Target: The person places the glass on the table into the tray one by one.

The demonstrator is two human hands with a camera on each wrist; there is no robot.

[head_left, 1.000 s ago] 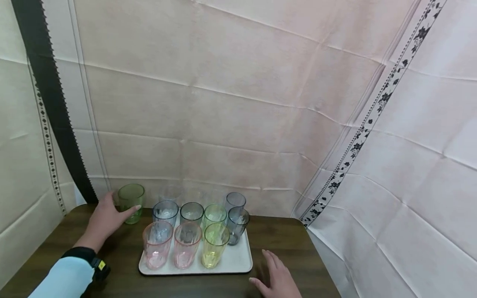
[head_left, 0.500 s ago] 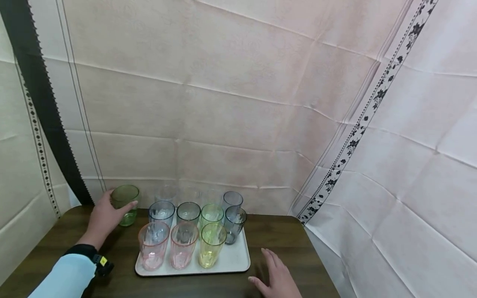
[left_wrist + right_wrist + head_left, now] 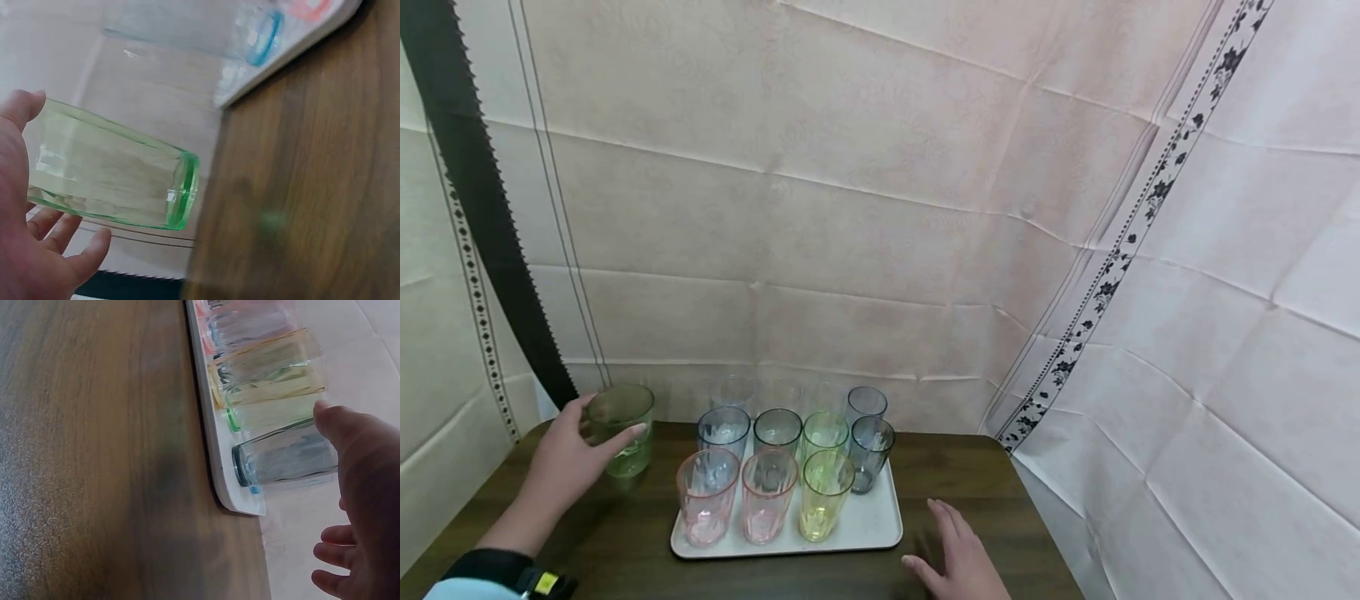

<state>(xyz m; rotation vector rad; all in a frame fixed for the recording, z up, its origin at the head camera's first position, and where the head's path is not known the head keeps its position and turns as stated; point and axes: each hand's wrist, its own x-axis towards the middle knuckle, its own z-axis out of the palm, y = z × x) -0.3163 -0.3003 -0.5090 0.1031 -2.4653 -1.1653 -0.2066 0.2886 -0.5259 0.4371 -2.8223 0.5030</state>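
Observation:
My left hand (image 3: pixel 565 454) grips a green drinking glass (image 3: pixel 623 429) near its rim, thumb on one side and fingers on the other. The glass is upright, left of the white tray (image 3: pixel 880 533). In the left wrist view, a gap shows between the base of the green glass (image 3: pixel 119 172) and the wooden table (image 3: pixel 300 162). My right hand (image 3: pixel 958 554) holds nothing. Its fingers are relaxed and spread, to the right of the tray's front corner. A grey glass (image 3: pixel 284 456) on the tray appears beyond the right thumb in the right wrist view.
Several glasses stand close together on the tray, among them pink glasses (image 3: pixel 707 500), a yellow glass (image 3: pixel 826 496), a blue glass (image 3: pixel 724 429) and dark grey glasses (image 3: pixel 871 454). Clear glasses at the back are faint. A pale cloth (image 3: pixel 850 208) hangs behind the table.
My left hand has taken a fuller grip on the green glass and carried it left and toward me, off the table. My right hand stays nearly still.

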